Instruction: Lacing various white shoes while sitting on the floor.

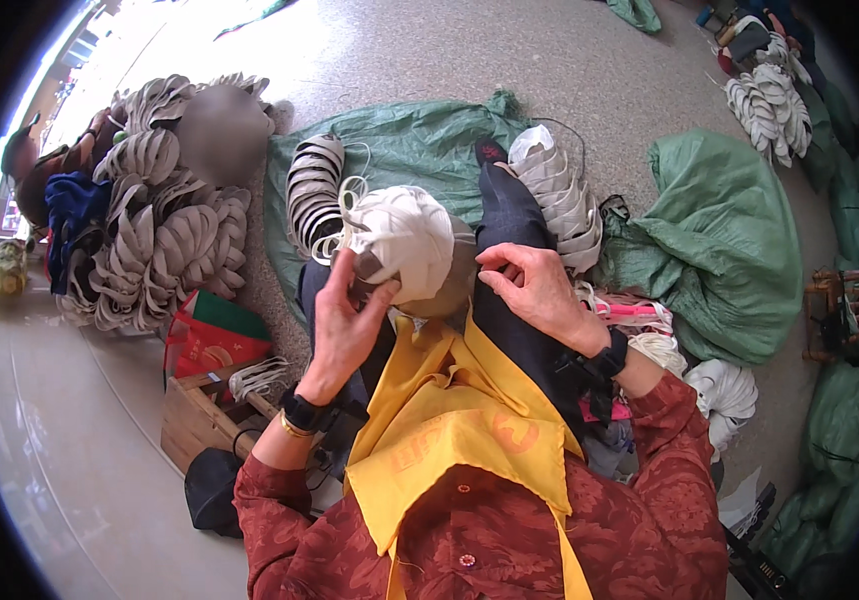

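Note:
A rounded bundle of white, overlapping curved pieces [404,235] rests over my lap, with a grey-brown piece showing under its right side. My left hand [344,325] grips the bundle's lower left edge between thumb and fingers. Pale cord loops [352,192] stick out at its upper left. To the right of the bundle, apart from it, my right hand [534,290] is closed in a pinch over my dark trouser leg. What those fingertips hold, if anything, is too small to make out. A yellow apron [459,410] lies below both hands.
Stacked curved grey pieces [314,185] and a white stack [554,190] flank my legs on a green sheet [409,135]. A large grey pile [174,240] lies left, beside a wooden box [204,425]. At right sit a green sack [724,240] and white cord bundles [724,390].

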The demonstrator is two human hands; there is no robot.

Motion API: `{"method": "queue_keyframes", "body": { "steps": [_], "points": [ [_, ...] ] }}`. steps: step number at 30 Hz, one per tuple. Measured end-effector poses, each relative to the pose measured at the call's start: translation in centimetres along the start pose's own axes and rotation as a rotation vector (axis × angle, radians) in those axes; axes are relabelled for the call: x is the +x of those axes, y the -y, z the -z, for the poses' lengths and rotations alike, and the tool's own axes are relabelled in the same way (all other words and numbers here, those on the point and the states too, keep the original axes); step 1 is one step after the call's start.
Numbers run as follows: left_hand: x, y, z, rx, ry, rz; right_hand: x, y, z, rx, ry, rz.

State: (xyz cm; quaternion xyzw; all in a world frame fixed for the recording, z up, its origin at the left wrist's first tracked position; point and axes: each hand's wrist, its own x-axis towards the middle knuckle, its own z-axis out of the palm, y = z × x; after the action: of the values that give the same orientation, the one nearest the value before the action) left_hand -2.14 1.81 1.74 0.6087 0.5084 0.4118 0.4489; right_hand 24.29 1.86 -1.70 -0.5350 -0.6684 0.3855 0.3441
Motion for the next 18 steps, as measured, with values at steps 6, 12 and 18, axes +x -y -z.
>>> {"method": "queue_keyframes", "body": {
  "steps": [6, 12, 18],
  "points": [
    [1.0, -3.0, 2.1, -0.326, -0.076, -0.013, 2.2, 3.5, 0.5, 0.338, 0.202, 0.003],
    [0.0, -4.6, -0.4, -0.519, -0.122, -0.146, 3.0, 10.0, -0.1, 0.656, 0.165, 0.089],
    [-1.5, -6.0, -1.9, -0.641, -0.020, -0.139, 0.7, 12.3, 1.6, 0.543, 0.118, 0.142]
  ]
}}
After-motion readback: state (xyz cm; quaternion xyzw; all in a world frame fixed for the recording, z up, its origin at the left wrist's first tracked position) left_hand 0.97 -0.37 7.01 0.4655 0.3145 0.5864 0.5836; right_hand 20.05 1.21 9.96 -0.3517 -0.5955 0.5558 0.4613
